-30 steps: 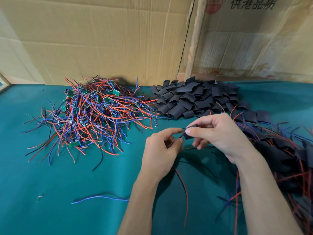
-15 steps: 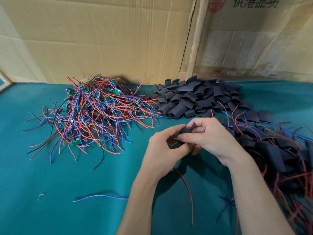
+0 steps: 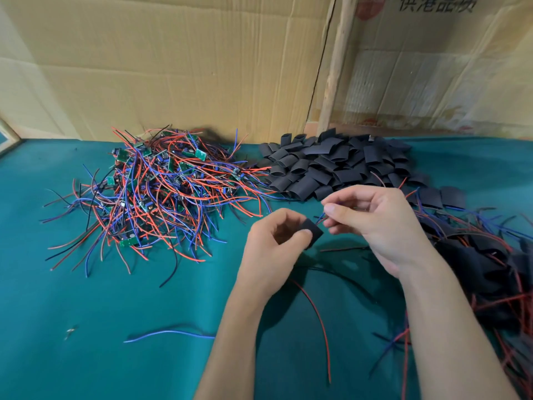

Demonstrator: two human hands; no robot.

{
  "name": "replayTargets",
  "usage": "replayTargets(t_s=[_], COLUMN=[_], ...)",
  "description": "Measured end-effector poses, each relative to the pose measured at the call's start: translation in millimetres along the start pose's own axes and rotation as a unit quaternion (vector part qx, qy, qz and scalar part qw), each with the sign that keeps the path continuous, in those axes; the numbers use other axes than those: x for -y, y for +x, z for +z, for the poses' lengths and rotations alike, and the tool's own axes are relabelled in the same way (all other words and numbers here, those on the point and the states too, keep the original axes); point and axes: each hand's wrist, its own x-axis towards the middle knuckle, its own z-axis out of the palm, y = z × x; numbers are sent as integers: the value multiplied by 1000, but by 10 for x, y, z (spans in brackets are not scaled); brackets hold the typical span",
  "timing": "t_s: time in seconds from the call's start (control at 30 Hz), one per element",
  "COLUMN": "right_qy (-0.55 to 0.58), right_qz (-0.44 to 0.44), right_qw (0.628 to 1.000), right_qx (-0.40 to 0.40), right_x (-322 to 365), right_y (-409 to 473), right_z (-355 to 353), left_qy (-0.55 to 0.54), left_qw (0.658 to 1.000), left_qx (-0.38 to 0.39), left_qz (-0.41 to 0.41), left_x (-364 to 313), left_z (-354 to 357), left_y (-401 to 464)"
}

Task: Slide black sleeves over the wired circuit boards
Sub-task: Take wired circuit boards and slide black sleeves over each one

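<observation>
So the left hand had a black sleeve pinched between thumb and fingers, held above the middle of the green tabletop. The right hand was just beside it, fingertips pinched on the thin wires poking out of the sleeve's end. A red wire trailed toward the near edge. Pile of bare wired boards sat toward the far left, loose sleeves along the far edge, finished ones at the right edge.
</observation>
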Motion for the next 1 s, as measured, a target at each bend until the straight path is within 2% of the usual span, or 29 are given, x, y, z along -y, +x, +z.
replayTargets(t_s=[0.1,0.17,0.33,0.57,0.8,1.0], right_qy=[80,118,194,266,361,423], right_qz=[4,6,-6,-12,-26,-7], right_qw=[997,993,981,964,931,900], right_qx=[19,25,22,5,-45,-109], right_x=[64,90,131,170,194,173], right_y=[-15,-22,-24,-19,10,55], right_z=[19,31,7,3,10,79], left_qy=[-132,-179,-222,-245,-308,-296], left_qw=[988,978,967,958,939,938], left_qx=[67,99,123,126,129,157], left_qz=[-38,-41,-31,-81,-84,-90], left_x=[-37,-43,-61,-64,-59,-53], left_z=[-9,-28,-53,-37,-60,-30], left_y=[-16,-27,-29,-38,-23,-25])
